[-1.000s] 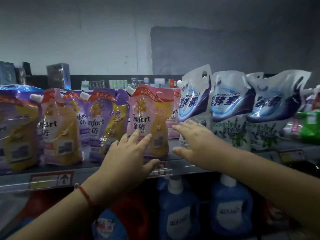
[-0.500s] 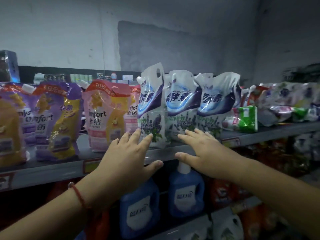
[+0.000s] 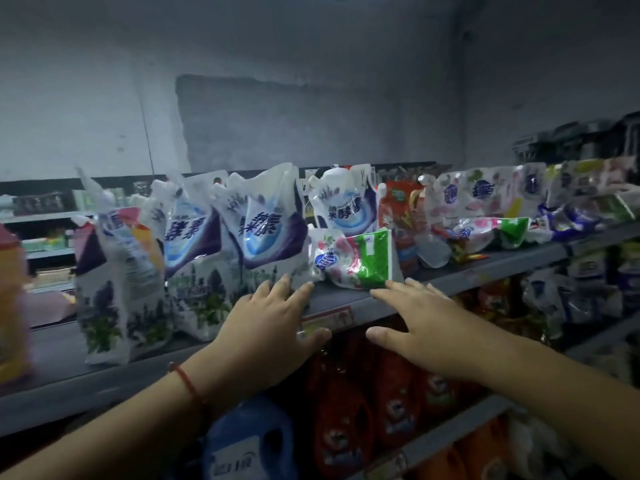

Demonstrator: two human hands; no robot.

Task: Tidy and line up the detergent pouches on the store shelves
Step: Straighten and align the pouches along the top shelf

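Note:
Three white-and-purple detergent pouches [image 3: 256, 230] stand upright on the grey shelf [image 3: 460, 271], with a fourth [image 3: 346, 206] further back. A green-and-floral pouch [image 3: 356, 258] lies flat on its side to their right. My left hand [image 3: 266, 327] reaches with straight fingers to the shelf edge, its fingertips at the base of the rightmost front white pouch. My right hand [image 3: 412, 323] is spread flat, fingertips just below the lying green pouch's lower corner. Neither hand holds anything.
Further right lie several jumbled floral and red pouches [image 3: 474, 223]. A yellow-and-pink pouch [image 3: 14, 306] stands at the far left. Below the shelf are blue [image 3: 249, 445] and orange-red detergent bottles [image 3: 346, 420]. A grey wall rises behind.
The view and both hands have shifted right along the shelf, from the pink and purple pouches to the white ones and the fallen green pouch. Both hands stay flat and hold nothing.

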